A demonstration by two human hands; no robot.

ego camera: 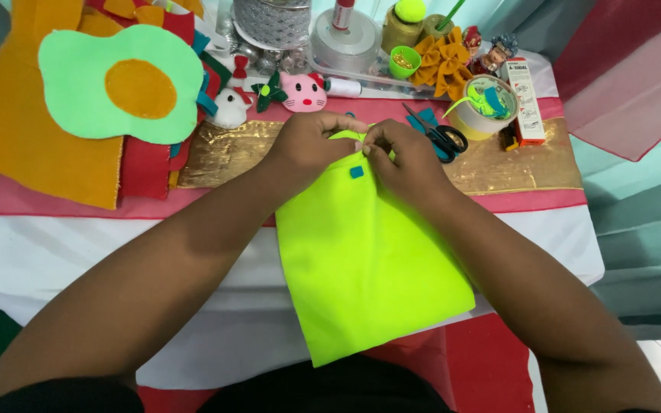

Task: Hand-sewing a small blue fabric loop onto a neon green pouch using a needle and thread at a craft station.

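A neon yellow-green felt sheet (pixel 369 260) lies on the table and hangs over its near edge. My left hand (pixel 311 141) pinches the sheet's far edge, fingers closed on the fabric. My right hand (pixel 403 157) grips the same edge right beside it, thumb pressing down. A small teal felt square (pixel 356 172) sits on the sheet just below my fingers. Both hands nearly touch each other.
Black-handled scissors (pixel 441 138) lie just right of my right hand. A gold cloth strip (pixel 514 164) runs across the table. Orange, red and light-green felt pieces (pixel 116 84) pile at left. A pink cat face (pixel 304 92), ribbon spools (pixel 273 21), a tub (pixel 483 107) and a box (pixel 525 99) stand behind.
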